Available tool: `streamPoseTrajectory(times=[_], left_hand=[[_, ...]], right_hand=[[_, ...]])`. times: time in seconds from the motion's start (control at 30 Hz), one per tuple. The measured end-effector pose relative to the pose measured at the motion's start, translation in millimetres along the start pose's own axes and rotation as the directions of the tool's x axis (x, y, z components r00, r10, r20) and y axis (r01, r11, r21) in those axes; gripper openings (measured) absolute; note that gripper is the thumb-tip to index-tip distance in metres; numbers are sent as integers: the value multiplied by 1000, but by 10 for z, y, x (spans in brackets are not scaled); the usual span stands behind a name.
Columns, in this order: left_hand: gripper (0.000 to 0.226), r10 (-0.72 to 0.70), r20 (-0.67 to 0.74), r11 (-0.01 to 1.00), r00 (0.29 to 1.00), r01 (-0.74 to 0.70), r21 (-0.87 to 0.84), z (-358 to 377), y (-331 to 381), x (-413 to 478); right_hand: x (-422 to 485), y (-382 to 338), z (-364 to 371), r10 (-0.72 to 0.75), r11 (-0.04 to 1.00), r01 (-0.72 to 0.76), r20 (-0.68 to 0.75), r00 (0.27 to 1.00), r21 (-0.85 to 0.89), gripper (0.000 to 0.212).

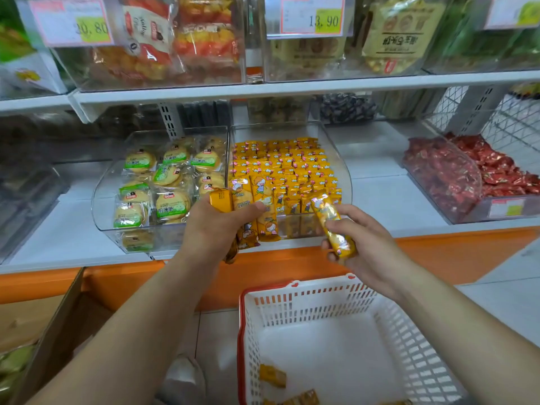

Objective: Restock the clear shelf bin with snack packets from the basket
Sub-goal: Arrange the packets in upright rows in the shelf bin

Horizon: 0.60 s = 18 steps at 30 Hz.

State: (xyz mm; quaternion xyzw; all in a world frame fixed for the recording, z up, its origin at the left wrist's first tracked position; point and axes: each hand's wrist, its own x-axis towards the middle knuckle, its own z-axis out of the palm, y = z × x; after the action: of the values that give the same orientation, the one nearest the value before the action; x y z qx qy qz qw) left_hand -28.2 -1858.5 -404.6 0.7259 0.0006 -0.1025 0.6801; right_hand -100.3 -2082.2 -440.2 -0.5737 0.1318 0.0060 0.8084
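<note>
The clear shelf bin point(346, 176) sits at the middle of the lower shelf, packed with rows of upright yellow snack packets point(280, 168). My left hand point(216, 226) grips a bunch of several yellow packets point(257, 211) at the bin's front edge. To the right, my right hand point(359, 241) holds a single yellow packet point(333, 223), tilted, just in front of the bin. Below stands the white basket point(306, 305) with a red rim; a few yellow packets point(273, 375) lie on its bottom near the front left.
A second clear bin point(100, 200) of green-labelled round biscuits stands left of the target bin. A bin of red sweets point(455, 176) is at the right. Above hang more bins and price tags point(312, 16). A cardboard box point(52, 323) stands on the floor at left.
</note>
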Motion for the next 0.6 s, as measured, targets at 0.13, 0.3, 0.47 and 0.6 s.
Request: streamPoseTrajectory(times=[0.13, 0.3, 0.47, 0.6], left_hand=[[35, 11, -33, 1000, 999, -11, 10, -72, 23, 48], [35, 2, -72, 1000, 997, -1, 11, -142, 44, 99], [44, 4, -137, 1000, 991, -3, 10, -220, 44, 170], [45, 4, -158, 1000, 987, -2, 13, -242, 43, 188]], right_hand=[[335, -213, 13, -75, 961, 62, -35, 997, -270, 35], [856, -510, 182, -185, 659, 145, 29, 982, -738, 37], [1182, -611, 344, -238, 313, 285, 216, 947, -906, 51], [1325, -507, 450, -183, 205, 342, 307, 934, -917, 43]])
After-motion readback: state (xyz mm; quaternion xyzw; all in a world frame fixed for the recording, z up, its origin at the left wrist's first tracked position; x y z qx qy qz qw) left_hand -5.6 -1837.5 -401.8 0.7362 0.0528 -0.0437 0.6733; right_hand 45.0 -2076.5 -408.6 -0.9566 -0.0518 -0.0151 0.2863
